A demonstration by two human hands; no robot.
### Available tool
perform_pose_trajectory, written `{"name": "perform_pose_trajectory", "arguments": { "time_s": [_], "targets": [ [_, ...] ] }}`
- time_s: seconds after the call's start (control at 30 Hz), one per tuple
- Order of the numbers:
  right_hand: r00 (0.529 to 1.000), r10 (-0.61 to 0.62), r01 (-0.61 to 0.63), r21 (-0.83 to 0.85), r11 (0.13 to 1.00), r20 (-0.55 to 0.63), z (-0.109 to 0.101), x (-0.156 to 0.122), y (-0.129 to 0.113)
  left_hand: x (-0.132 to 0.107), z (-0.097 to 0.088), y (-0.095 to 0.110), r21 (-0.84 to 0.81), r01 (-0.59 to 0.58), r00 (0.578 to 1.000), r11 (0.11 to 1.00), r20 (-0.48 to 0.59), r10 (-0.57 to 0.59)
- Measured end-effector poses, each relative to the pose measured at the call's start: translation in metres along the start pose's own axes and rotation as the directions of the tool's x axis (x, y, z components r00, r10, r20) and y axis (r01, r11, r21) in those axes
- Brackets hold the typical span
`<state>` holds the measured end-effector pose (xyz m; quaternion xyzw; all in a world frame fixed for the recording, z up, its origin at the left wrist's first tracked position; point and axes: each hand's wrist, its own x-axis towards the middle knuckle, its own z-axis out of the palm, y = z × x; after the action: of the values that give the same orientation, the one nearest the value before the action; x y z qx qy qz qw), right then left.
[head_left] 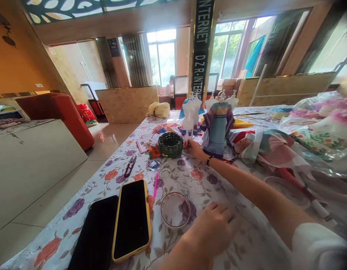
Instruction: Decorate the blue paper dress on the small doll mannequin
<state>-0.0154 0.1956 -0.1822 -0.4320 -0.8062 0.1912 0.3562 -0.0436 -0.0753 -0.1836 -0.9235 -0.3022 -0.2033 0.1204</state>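
My right hand (193, 148) reaches far over the flowered tablecloth (111, 176). Its fingers are bunched together right beside a dark woven basket (170, 144), and what they pinch is too small to name. A wristband sits on that wrist. Just behind the hand stands a small mannequin in a blue dress (218, 127), with a bare white mannequin (190, 112) to its left. My left hand (214, 228) lies palm down on the cloth near me, fingers loosely spread, holding nothing. It rests next to a clear round ring (175, 210) and a patch of plastic mesh (190, 185).
A phone in a yellow case (131, 219) and a black phone (96, 232) lie at the near edge. Thread snips (130, 165), a pink pen (155, 184) and a small white ring (164, 172) lie mid-table. Bagged fabrics (316, 131) pile up at right. A red sofa (57, 112) stands left. A person (170, 88) sits far back.
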Motion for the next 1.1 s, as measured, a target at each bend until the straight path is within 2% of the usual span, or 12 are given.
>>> {"name": "perform_pose_trajectory", "arguments": {
  "time_s": [0.13,0.27,0.37,0.43,0.57,0.67,0.83,0.9,0.97,1.1],
  "targets": [
    [0.995,0.065,-0.062,-0.045,0.997,0.073,-0.003,-0.001,-0.005,0.000,-0.003,-0.003,0.000,-0.012,1.000,1.000,0.012,0.012],
    [0.992,0.093,-0.086,-0.082,0.993,0.084,-0.006,-0.007,-0.011,0.001,-0.005,-0.005,-0.029,0.010,0.999,1.000,0.032,-0.009],
    [0.993,0.096,-0.087,-0.118,0.989,0.071,-0.013,-0.023,-0.018,0.001,-0.003,-0.008,-0.039,0.090,0.996,0.995,0.032,-0.089],
    [0.994,0.079,-0.068,-0.131,0.989,0.081,-0.020,-0.041,-0.024,0.001,-0.001,-0.009,-0.057,0.197,0.980,0.979,0.014,-0.197],
    [0.981,0.010,0.015,-0.131,0.991,0.192,-0.038,-0.080,-0.037,0.000,0.001,-0.013,-0.086,0.448,0.889,0.890,-0.059,-0.453],
    [0.951,-0.007,0.059,-0.156,0.986,0.310,-0.047,-0.095,-0.042,0.000,0.000,-0.014,-0.081,0.524,0.838,0.848,-0.129,-0.530],
    [0.890,0.028,0.080,-0.217,0.973,0.455,-0.051,-0.089,-0.049,-0.001,-0.009,-0.012,-0.023,0.601,0.780,0.799,-0.204,-0.592],
    [0.859,0.069,0.064,-0.239,0.969,0.507,-0.052,-0.083,-0.055,-0.001,-0.013,-0.010,0.036,0.657,0.742,0.753,-0.204,-0.638],
    [0.816,0.122,0.034,-0.257,0.966,0.566,-0.054,-0.078,-0.062,0.000,-0.017,-0.009,0.120,0.736,0.676,0.666,-0.174,-0.716],
    [0.746,0.215,-0.049,-0.270,0.962,0.630,-0.058,-0.077,-0.073,-0.001,-0.026,-0.009,0.291,0.836,0.497,0.465,-0.045,-0.866]
  ]
}}
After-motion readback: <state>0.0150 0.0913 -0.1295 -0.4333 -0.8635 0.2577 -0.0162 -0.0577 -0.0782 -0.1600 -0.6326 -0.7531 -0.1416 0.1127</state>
